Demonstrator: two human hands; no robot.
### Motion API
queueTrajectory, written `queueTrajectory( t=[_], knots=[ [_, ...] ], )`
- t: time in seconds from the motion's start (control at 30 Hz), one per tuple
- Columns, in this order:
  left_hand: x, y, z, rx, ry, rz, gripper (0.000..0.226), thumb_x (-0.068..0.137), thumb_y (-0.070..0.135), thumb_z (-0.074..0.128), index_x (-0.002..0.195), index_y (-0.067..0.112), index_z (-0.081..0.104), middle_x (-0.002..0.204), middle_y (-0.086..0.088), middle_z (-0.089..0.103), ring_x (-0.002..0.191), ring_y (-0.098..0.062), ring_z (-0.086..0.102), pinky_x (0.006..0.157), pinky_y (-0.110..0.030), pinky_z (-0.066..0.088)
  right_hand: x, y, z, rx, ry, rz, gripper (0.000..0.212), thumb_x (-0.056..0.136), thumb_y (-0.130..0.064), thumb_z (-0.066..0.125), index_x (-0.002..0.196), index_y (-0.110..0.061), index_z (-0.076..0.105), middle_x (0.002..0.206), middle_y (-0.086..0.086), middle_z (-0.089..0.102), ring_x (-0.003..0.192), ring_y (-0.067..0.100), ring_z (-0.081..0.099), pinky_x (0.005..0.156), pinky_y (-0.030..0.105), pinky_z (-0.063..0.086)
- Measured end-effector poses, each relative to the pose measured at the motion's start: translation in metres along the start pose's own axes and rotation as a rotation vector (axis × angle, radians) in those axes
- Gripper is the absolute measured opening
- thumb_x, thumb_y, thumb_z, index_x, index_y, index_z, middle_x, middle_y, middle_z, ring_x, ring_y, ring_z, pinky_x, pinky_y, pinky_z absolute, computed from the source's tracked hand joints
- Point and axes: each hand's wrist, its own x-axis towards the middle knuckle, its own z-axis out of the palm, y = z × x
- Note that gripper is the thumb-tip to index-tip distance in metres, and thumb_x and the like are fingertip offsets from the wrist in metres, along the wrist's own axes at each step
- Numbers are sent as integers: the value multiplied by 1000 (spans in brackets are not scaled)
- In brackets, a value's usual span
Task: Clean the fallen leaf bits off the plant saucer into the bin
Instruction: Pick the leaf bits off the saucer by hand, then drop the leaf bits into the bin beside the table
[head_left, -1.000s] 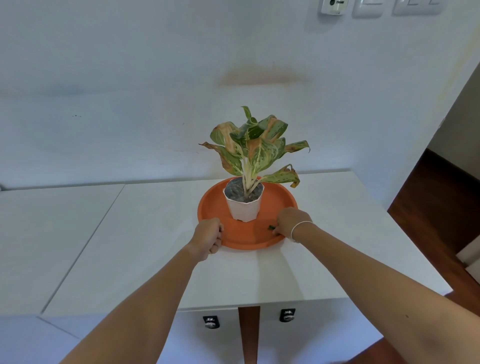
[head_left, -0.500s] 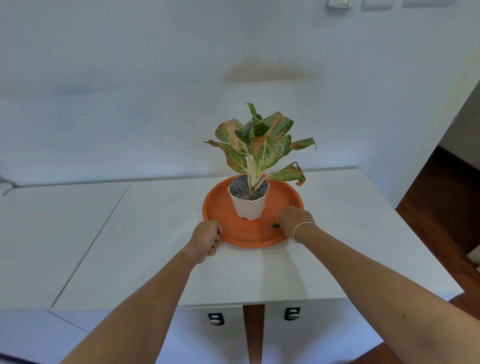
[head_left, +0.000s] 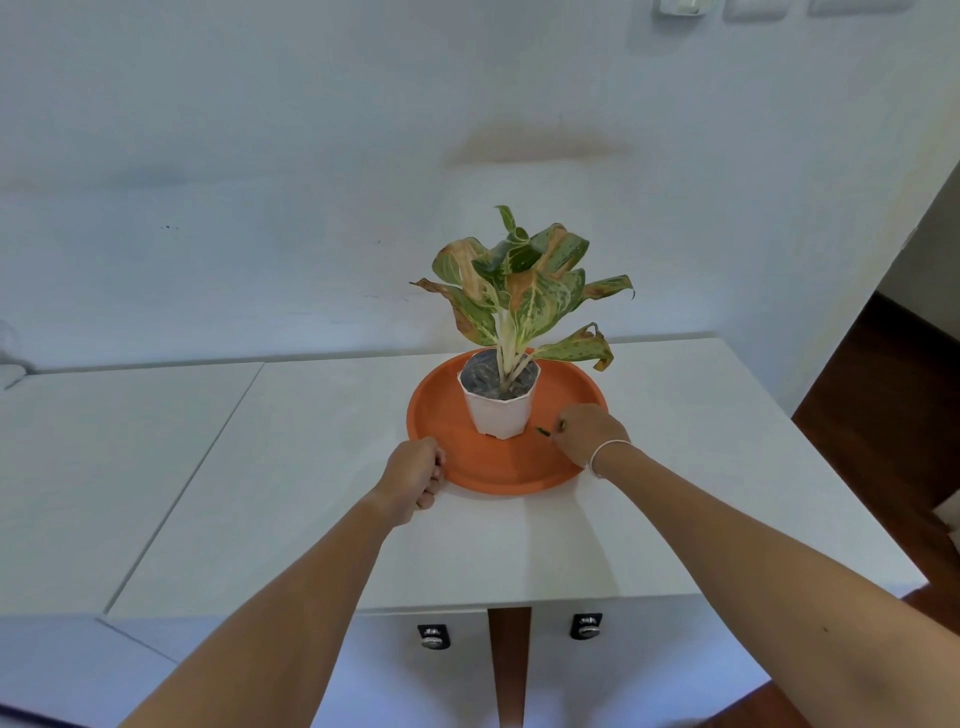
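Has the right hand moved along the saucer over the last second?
Barely: the right hand stays at the saucer's near-right rim, just right of the white pot.

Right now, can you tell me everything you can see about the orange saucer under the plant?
The orange saucer is round and shallow with a low raised rim; it looks like smooth plastic or clay. It lies flat on the white table. A white pot with a plant stands inside it, toward the back. The left hand is closed at its near-left rim. The right hand rests over its right side, fingers at a small green leaf bit on the saucer floor.
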Motion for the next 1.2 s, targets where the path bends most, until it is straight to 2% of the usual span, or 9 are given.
queueTrajectory(
  t=[0.1, 0.23, 0.37, 0.47, 0.6, 0.77, 0.87, 1.0, 1.2],
  knots=[
    [-1, -1, -2, -13, 5, -3, 25, 82, 5, 30, 61, 17, 34, 54, 1, 29, 39, -9, 18, 34, -12, 14, 2, 4, 2, 84, 16, 5, 31, 92, -27, 50, 108, -6, 67, 111, 12, 66, 100, 28, 62, 78, 32, 47],
    [-1, -3, 1, -37, 0, -12, 24, 81, 5, 30, 61, 17, 35, 55, 1, 29, 39, -8, 18, 35, -12, 14, 0, 8, 0, 246, 74, 27, 27, 90, -22, 55, 104, -3, 68, 112, 14, 65, 97, 29, 60, 79, 32, 45],
    [-4, 2, 12, -57, -36, -3, 24, 82, 7, 31, 60, 16, 37, 54, 2, 30, 39, -8, 19, 34, -13, 14, -6, 15, -3, 376, 127, 43, 23, 88, -19, 59, 102, -4, 69, 115, 12, 64, 105, 29, 59, 83, 30, 45],
    [-7, 10, 25, -55, -61, 35, 24, 82, 8, 30, 60, 16, 37, 54, 2, 30, 37, -7, 20, 33, -13, 14, -14, 25, -6, 491, 161, 75, 19, 85, -16, 62, 99, -6, 70, 115, 10, 63, 98, 24, 57, 83, 28, 43],
    [-10, 20, 45, -37, -130, 83, 24, 83, 9, 32, 60, 16, 37, 52, 4, 29, 37, -7, 22, 34, -13, 14, -28, 41, -14, 575, 219, 107, 8, 85, -15, 63, 85, -10, 68, 99, 3, 57, 89, 20, 54, 77, 26, 40],
    [-14, 24, 80, -42, -248, 76, 23, 82, 8, 33, 62, 17, 38, 52, 5, 29, 38, -7, 21, 33, -13, 14, -53, 66, -21, 582, 302, 188, 13, 86, -17, 62, 87, -7, 69, 95, 3, 58, 84, 19, 53, 74, 26, 40],
    [-19, 22, 109, 13, -328, 82, 23, 80, 6, 34, 60, 17, 36, 52, 4, 28, 40, -9, 19, 35, -16, 13, -78, 87, -25, 585, 354, 263, 19, 87, -18, 62, 95, -3, 71, 93, 4, 57, 83, 19, 52, 73, 26, 39],
    [-35, 15, 154, 91, -461, 86, 24, 81, 5, 34, 60, 17, 36, 48, 5, 29, 38, -9, 18, 35, -16, 12, -118, 122, -25, 597, 436, 374, 20, 87, -19, 63, 96, -3, 71, 93, 3, 56, 84, 18, 50, 72, 26, 37],
    [-74, -10, 221, 181, -630, 87, 24, 81, 4, 34, 61, 16, 35, 52, 2, 29, 43, -11, 17, 38, -17, 12, -180, 185, -17, 610, 497, 527, 12, 87, -18, 62, 76, -13, 63, 88, 5, 58, 69, 15, 50, 53, 21, 36]
  ],
)
